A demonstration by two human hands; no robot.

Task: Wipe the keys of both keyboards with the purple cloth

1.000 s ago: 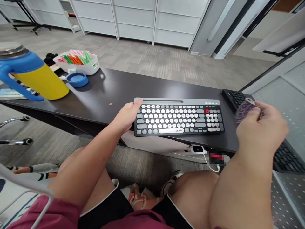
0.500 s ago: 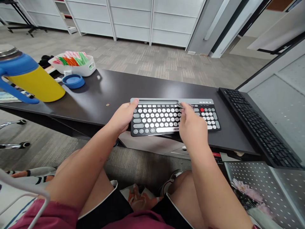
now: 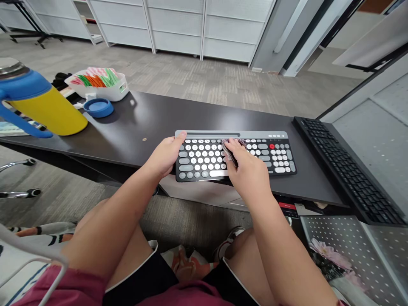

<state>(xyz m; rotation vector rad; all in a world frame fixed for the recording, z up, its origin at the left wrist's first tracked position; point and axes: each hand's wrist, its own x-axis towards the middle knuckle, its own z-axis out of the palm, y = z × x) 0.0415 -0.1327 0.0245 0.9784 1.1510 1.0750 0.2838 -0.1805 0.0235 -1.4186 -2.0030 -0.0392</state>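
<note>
A grey and black keyboard (image 3: pixel 200 154) with round white keys and one red key lies at the desk's front edge. My left hand (image 3: pixel 167 156) grips its left end, thumb on top and the other fingers at the side and below. Over the middle keys, my right hand (image 3: pixel 247 165) holds a crumpled dark patterned cloth (image 3: pixel 230 152) against the keyboard, its fingers pressed on it. Part of the cloth is hidden under the fingers.
Left on the dark desk (image 3: pixel 153 114) are a yellow and blue mug (image 3: pixel 52 108), a blue lid (image 3: pixel 98 108) and a white basket (image 3: pixel 110 90) of colourful items. A black keyboard (image 3: pixel 347 170) stands at the right, above a dotted grey panel (image 3: pixel 353 250).
My right hand has moved left across the keys with the cloth, and more of the cloth shows. My left hand stays on the keyboard's left end.
</note>
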